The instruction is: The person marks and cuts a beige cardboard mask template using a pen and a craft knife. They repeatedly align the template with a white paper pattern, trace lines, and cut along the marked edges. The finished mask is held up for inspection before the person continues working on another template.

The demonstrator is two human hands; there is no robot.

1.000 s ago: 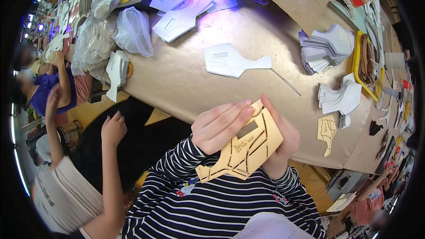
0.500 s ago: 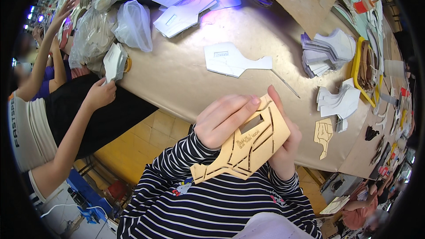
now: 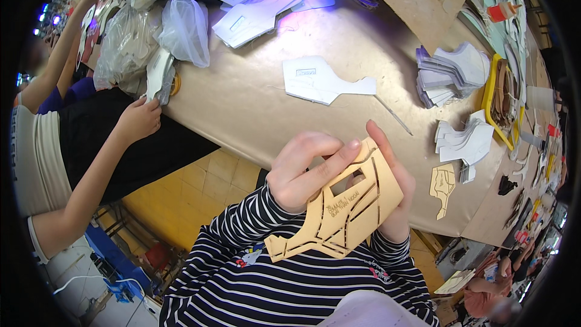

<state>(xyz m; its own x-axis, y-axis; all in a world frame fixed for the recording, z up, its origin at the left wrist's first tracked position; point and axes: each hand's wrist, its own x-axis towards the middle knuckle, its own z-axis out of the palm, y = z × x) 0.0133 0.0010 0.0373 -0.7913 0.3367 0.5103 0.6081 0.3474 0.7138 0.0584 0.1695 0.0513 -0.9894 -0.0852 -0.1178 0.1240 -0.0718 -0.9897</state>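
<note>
Head view: I see the yellow template point(image 3: 330, 225) tilted before the striped shirt point(image 3: 296, 293), near the table point(image 3: 242, 97).
Left hand point(image 3: 302, 172): holding its upper left edge, fingers bent.
Right hand point(image 3: 398, 200): holding its right side, partly hidden behind.
Drop: possible, I judge, if either grip loosens.
Slots point(image 3: 378, 181): might crack under hard squeezing.

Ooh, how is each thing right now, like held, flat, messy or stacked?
Yellow template: held up off the table, slots cut through it
Left hand: gripping the template
Right hand: partly hidden behind the template
White piece: lying flat
Thin pointed tool: lying on the table
Small yellow template: lying flat
Big white stack: fanned out
Plastic bag: crumpled
</note>
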